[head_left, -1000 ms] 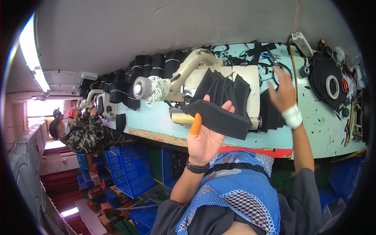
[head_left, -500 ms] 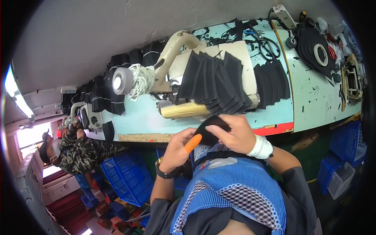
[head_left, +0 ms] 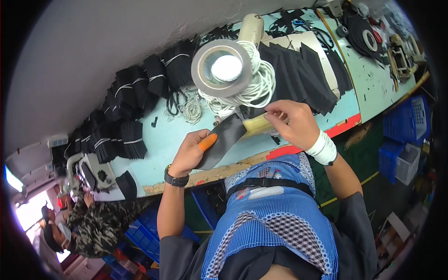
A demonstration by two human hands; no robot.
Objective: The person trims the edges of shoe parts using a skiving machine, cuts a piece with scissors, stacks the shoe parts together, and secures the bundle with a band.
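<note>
My left hand (head_left: 190,151), with an orange finger cot on the thumb, pinches a dark fabric piece (head_left: 225,139) that slants down toward the bench's front edge. The far end of this piece lies beside the yellowish arm bed (head_left: 256,127) of a cream sewing machine (head_left: 252,29). My right hand (head_left: 298,123), white wrap round its wrist, is at the bed's other end. Its thumb and fingertips are bent together; anything between them is too small to make out. Just beyond that hand lies a fanned stack of black fabric pieces (head_left: 301,74).
A grey tape roll (head_left: 200,63) and white cord (head_left: 261,81) hide much of the machine. Tied black bundles (head_left: 133,88) line the wall. Scissors (head_left: 323,38) lie at the back right. Blue crates (head_left: 407,120) stand below. A person in camouflage (head_left: 95,228) sits at left.
My hands have parted. The left has carried the fabric piece left and up beside the machine bed; the right has moved up toward the stack. The view has shifted, bringing the tape roll closer.
</note>
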